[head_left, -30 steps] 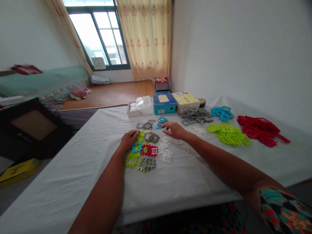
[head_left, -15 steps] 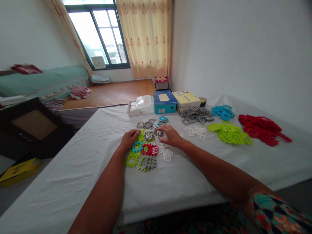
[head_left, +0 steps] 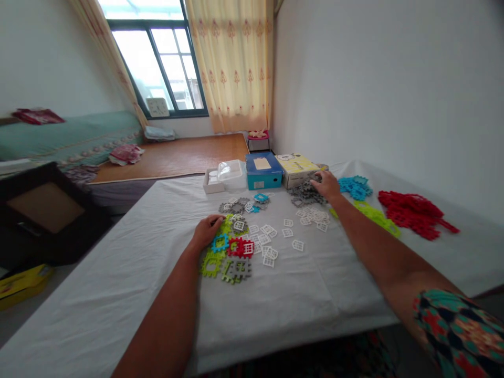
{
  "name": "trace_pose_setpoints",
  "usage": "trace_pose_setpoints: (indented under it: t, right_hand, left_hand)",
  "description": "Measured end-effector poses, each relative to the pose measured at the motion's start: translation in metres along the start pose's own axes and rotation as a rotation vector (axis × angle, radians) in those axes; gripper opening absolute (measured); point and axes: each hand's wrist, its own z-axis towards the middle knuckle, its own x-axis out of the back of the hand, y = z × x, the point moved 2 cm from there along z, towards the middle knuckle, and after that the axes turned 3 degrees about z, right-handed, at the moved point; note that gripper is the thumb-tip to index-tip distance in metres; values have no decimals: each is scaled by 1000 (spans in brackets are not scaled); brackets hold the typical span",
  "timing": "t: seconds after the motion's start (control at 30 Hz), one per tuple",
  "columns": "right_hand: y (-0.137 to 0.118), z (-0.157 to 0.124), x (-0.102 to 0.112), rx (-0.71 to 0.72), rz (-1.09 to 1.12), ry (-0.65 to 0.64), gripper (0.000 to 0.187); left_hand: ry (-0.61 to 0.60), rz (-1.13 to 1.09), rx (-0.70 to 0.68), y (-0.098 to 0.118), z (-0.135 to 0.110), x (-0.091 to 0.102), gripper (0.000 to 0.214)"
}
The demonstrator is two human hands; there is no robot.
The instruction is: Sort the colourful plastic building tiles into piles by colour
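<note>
My left hand point(head_left: 208, 230) lies at the left edge of a mixed pile, its fingers curled beside a lime green interlocking plastic piece point(head_left: 226, 226). Whatever those fingers hold, if anything, is hidden. Below it in the pile are a blue square frame piece point(head_left: 220, 242), a red piece point(head_left: 235, 248) and a grey piece point(head_left: 241, 268). Over on the right, my right hand point(head_left: 327, 186) is at the heap of grey interlocking pieces point(head_left: 307, 193), fingertips pinched on a grey piece at its top. White lattice window pieces point(head_left: 263, 239) are scattered between the hands.
Blue pieces point(head_left: 355, 186), lime green pieces point(head_left: 376, 216) and red pieces point(head_left: 417, 212) form separate heaps at the right. Behind stand a blue box point(head_left: 264, 178), a yellow and white box point(head_left: 295, 170) and a clear plastic container point(head_left: 232, 174). A white cloth point(head_left: 157, 262) covers the table.
My right hand has moved from the mixed pile, where it held a grey piece, rightward and away to the grey heap. My left hand has stayed at the mixed pile.
</note>
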Motion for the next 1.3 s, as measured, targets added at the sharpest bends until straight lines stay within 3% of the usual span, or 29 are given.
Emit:
trace_pose_setpoints:
  t: [0.13, 0.23, 0.4, 0.47, 0.6, 0.67, 0.93, 1.03, 1.3]
  right_hand:
    - [-10, 2, -1, 59, -33, -23, 31]
    - [-56, -16, -20, 166, -24, -130, 30]
    - [-148, -72, -62, 525, 16, -488, 29]
    - [-167, -84, -75, 542, -23, -552, 31]
    - [-172, -85, -91, 429, -118, -599, 34]
    - [-170, -84, -93, 439, -131, -613, 34]
    - [-170, -94, -76, 502, -57, -609, 22]
    - [-173, -90, -80, 463, -89, -568, 29]
    - [-180, -71, -104, 361, -236, -630, 51]
  left_hand:
    - [4, -2, -11, -1, 0, -1, 44]
    - [11, -3, -17, 0, 0, -1, 44]
    - [20, -11, -21, 2, -2, -1, 43]
    - [20, 1, -24, 3, -3, 0, 42]
    - [15, 11, -9, 5, -4, 0, 41]
    - [8, 15, 5, 7, -4, 0, 41]
    - [22, 17, 7, 13, -5, 2, 39]
    - [26, 22, 1, 12, -5, 1, 39]
    - [2, 45, 3, 8, -5, 2, 39]
